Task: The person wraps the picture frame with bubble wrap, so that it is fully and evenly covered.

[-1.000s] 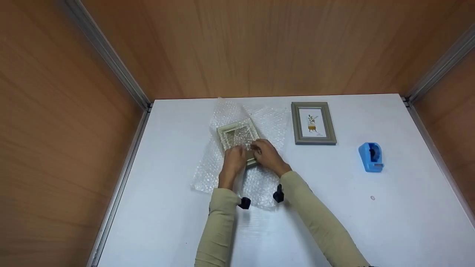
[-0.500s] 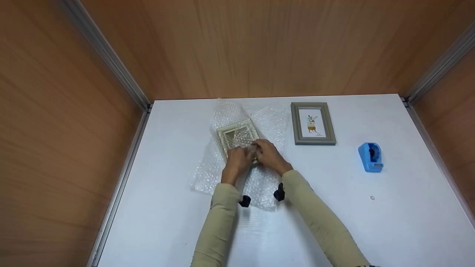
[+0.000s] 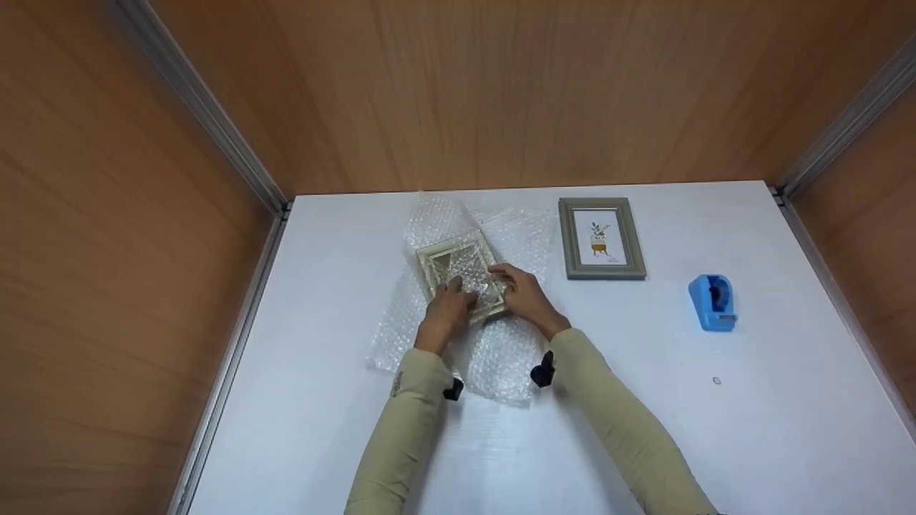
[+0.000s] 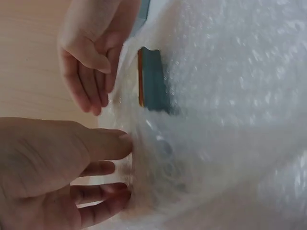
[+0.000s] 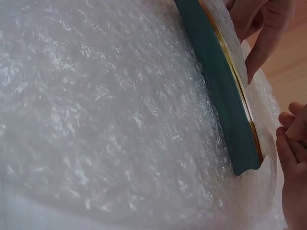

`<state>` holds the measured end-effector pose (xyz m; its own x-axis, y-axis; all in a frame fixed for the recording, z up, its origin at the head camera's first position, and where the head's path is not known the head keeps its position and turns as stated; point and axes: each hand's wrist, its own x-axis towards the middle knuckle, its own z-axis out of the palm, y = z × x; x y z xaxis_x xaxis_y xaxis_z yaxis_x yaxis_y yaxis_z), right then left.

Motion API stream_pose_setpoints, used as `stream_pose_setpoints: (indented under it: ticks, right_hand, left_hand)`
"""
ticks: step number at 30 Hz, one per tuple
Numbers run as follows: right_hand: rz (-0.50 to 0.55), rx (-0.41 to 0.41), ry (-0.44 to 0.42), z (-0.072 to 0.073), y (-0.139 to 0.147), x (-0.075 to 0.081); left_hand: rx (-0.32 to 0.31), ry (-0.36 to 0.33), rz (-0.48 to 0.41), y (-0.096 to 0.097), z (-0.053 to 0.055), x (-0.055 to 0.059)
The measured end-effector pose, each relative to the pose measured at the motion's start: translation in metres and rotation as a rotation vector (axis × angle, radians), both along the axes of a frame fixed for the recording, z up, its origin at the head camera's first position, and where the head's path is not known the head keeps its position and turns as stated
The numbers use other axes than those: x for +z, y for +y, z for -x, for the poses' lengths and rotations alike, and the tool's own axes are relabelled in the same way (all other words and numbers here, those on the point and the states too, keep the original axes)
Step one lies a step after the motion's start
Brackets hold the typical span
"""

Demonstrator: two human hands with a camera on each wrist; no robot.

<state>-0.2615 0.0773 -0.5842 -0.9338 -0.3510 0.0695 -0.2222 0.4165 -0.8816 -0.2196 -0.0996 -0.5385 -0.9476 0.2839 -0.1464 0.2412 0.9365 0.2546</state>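
A pale picture frame [image 3: 431, 262] lies tilted on a sheet of bubble wrap [image 3: 501, 357], with a flap of the wrap across its front. The frame's grey-green edge [image 5: 216, 91] with a gold line shows uncovered in the right wrist view. My left hand [image 3: 449, 309] rests at the frame's lower left; its thumb and spread fingers touch the wrap in the left wrist view. At the frame's right side is my right hand [image 3: 528, 295], its extended fingers right at the wrap over the frame's edge. Neither hand pinches anything visible.
A second, grey-green picture frame [image 3: 637, 243] with a plant print stands apart to the right. Farther right sits a blue tape dispenser [image 3: 712, 304]. A small ring-shaped bit [image 3: 716, 381] lies on the white table [image 3: 780, 429]. Wooden panels [image 3: 458, 93] enclose the back and sides.
My hands have moved apart from their meeting point over the frame's lower part, the left going left and the right slightly right. The wrap flap now covers the lower part of the frame.
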Motion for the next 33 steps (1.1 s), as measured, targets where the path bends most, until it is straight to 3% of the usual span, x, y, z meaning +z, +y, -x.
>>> stream_pose_setpoints:
  ticks: [6,11,19,24,33]
  right_hand:
    - [0.019,-0.049,0.057,-0.003,0.006,0.005]
    - [-0.008,-0.023,0.143,-0.01,0.018,0.008]
    - [-0.047,0.084,0.232,-0.03,0.038,0.012]
    - [-0.111,0.156,0.231,-0.044,0.046,0.015]
    - [-0.293,0.34,0.217,-0.066,0.054,0.018]
  left_hand:
    - [-0.048,-0.034,-0.054,-0.006,0.004,-0.001]
    - [-0.083,-0.061,-0.076,-0.01,0.007,-0.001]
    - [-0.113,-0.093,-0.085,-0.012,0.01,-0.003]
    - [-0.113,-0.112,-0.069,-0.013,0.011,-0.003]
    - [-0.162,-0.079,-0.073,-0.015,0.013,-0.004]
